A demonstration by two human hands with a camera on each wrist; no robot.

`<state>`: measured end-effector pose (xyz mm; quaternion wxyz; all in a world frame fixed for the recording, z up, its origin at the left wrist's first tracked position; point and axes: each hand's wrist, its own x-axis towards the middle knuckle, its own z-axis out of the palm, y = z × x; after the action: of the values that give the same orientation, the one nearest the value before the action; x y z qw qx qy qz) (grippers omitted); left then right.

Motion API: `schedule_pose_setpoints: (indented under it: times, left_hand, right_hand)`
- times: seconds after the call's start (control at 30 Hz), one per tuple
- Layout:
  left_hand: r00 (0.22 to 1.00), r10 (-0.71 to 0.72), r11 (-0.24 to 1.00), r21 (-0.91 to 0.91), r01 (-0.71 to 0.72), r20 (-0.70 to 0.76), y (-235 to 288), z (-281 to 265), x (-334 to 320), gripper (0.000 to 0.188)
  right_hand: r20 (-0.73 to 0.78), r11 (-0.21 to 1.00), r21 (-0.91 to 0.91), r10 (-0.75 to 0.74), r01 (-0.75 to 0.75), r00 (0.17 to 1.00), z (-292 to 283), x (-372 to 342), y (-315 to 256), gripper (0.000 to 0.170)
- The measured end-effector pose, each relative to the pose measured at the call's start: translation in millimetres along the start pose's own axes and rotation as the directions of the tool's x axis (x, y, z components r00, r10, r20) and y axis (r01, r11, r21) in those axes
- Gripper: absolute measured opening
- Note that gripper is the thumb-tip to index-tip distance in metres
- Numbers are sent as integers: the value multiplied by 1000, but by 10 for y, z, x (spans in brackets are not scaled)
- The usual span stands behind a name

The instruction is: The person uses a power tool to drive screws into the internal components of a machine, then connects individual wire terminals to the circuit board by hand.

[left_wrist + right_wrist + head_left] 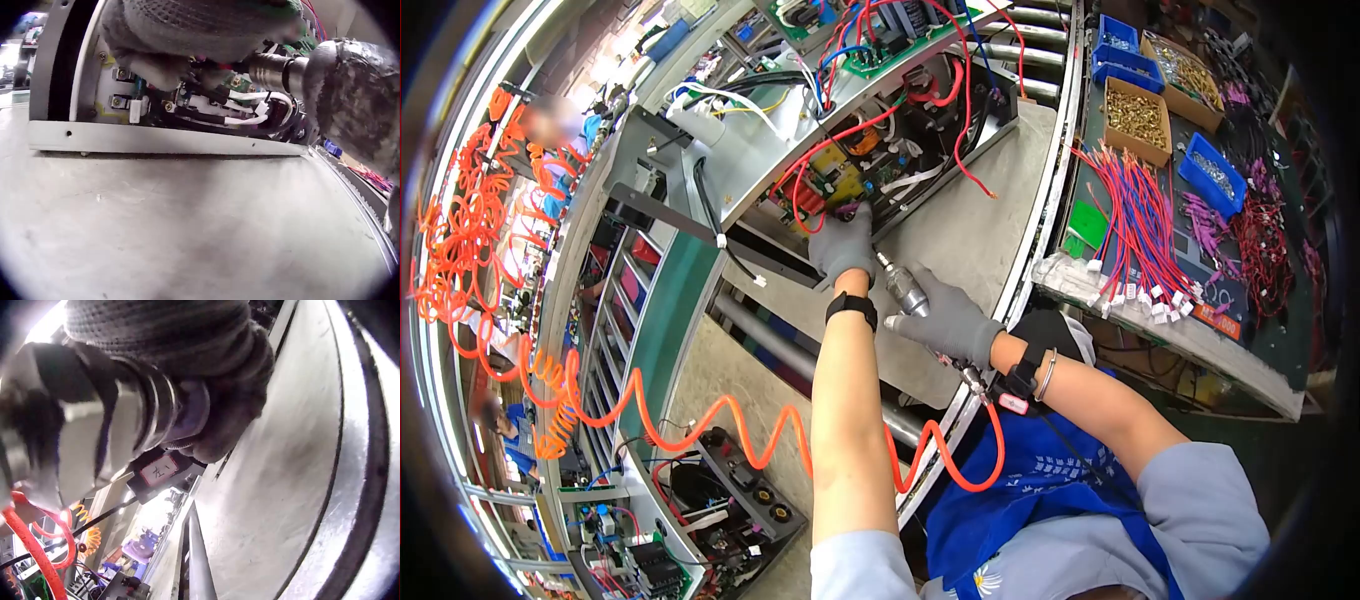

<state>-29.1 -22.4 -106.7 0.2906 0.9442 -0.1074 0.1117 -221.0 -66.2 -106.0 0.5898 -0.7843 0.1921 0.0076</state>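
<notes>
My gloved left hand reaches into an open metal chassis of circuit boards and wires. Its curled fingertips pinch a small purple piece down at the board; the glove hides most of it. In the left wrist view, black-sleeved white cables run just below those fingers. My gloved right hand grips an air screwdriver, its tip pointing at the chassis beside the left hand. An orange coiled air hose leads from the tool's rear end.
Right of the work surface, a bench holds red and blue wires, a box of brass fasteners and blue bins. Another wired chassis stands lower left. Loose red leads hang over the chassis edge.
</notes>
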Motion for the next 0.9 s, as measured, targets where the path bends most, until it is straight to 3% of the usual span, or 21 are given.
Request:
schedule_pose_setpoints:
  times: [0.1, 0.2, 0.4, 0.5, 0.6, 0.9]
  left_hand:
    - [999, 35, 996, -78, -37, -33, -26, 7, -9, 45]
    - [999, -16, 999, -51, 14, -42, -31, 25, 1, 48]
    - [998, -48, 993, -113, 42, -52, 12, -30, -37, 49]
    - [997, -66, 995, -74, 69, 39, 45, -84, -35, 48]
    - [995, -92, 996, -10, 92, 31, 103, -139, -55, 47]
    - [997, -58, 998, -32, 56, -46, 104, -77, -45, 45]
  right_hand:
    - [10, 997, 78, 7, -8, 1000, 6, -12, 2, 97]
    - [1, 962, 273, -16, 15, 1000, 65, 33, 82, 96]
    - [121, 888, 450, 42, -92, 992, -21, -68, -49, 81]
    - [-11, 926, 374, -61, 60, 998, 79, 24, 69, 77]
    - [62, 925, 378, 15, -37, 998, 58, -8, 51, 78]
    - [30, 941, 338, 15, -24, 999, 54, -24, 41, 81]
